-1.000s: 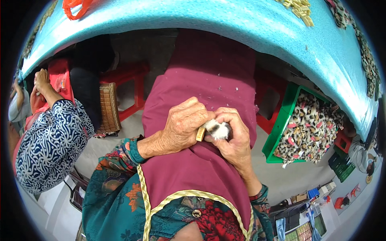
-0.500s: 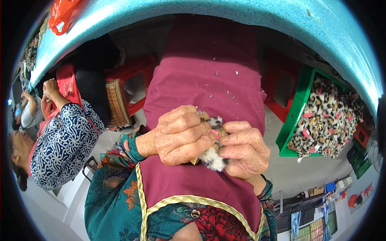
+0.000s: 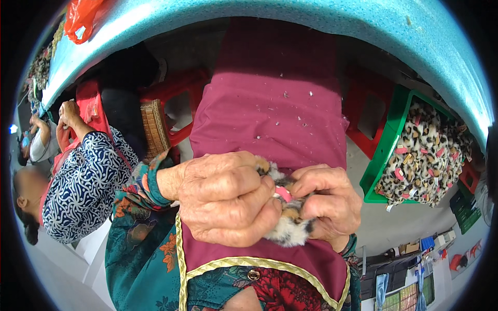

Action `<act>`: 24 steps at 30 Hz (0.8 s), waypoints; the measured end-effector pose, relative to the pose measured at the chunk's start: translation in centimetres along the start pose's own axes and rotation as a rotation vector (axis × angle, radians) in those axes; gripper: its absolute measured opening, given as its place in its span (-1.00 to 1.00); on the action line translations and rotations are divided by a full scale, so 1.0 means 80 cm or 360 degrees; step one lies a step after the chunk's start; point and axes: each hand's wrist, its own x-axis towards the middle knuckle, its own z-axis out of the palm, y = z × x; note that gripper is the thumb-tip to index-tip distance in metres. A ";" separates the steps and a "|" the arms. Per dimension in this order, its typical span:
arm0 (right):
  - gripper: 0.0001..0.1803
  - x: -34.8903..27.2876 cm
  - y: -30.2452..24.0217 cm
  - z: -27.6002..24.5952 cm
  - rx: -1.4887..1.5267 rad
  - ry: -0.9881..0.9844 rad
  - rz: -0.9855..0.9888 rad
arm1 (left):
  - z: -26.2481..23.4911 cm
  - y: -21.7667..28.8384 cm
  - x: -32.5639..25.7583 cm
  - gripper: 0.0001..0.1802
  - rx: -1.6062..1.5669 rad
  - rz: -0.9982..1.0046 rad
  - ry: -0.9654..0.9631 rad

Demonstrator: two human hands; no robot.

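Observation:
A small furry piece (image 3: pixel 288 231), mottled white, black and tan, hangs between my two hands above my lap. A pink patch (image 3: pixel 283 194) shows at its middle. My left hand (image 3: pixel 223 199) is closed round its left side, knuckles up, and hides much of that edge. On the other side my right hand (image 3: pixel 330 202) pinches the piece between thumb and bent fingers, close to the pink patch. Whether either hand also holds something small cannot be made out. Beneath them lies my maroon apron (image 3: pixel 270 114), flecked with white fluff.
A green crate (image 3: pixel 381 160) full of similar furry pieces (image 3: pixel 423 155) stands at the right, beside a red stool (image 3: pixel 360 111). The blue table edge (image 3: pixel 259 9) curves across the far side. At the left sits a person in a patterned sleeve (image 3: pixel 85 186); a red plastic bag (image 3: pixel 80 20) lies on the table.
Both hands have come nearer to my body with the furry piece, and more of its pink patch shows. My left hand still grips it; my right fingers have shifted on it.

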 end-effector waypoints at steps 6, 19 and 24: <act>-0.75 -0.009 -0.009 -0.006 -0.0105 0.0098 0.0020 | 0.004 -0.005 0.020 -0.72 0.0187 0.0185 0.0049; -0.60 -0.004 0.005 -0.032 0.0038 0.0128 -0.0118 | 0.013 -0.002 0.053 -0.72 0.0120 0.0139 0.0143; -0.64 -0.012 -0.006 -0.029 0.0222 0.0269 -0.0035 | 0.019 0.010 0.070 -0.72 0.0105 0.0014 0.0186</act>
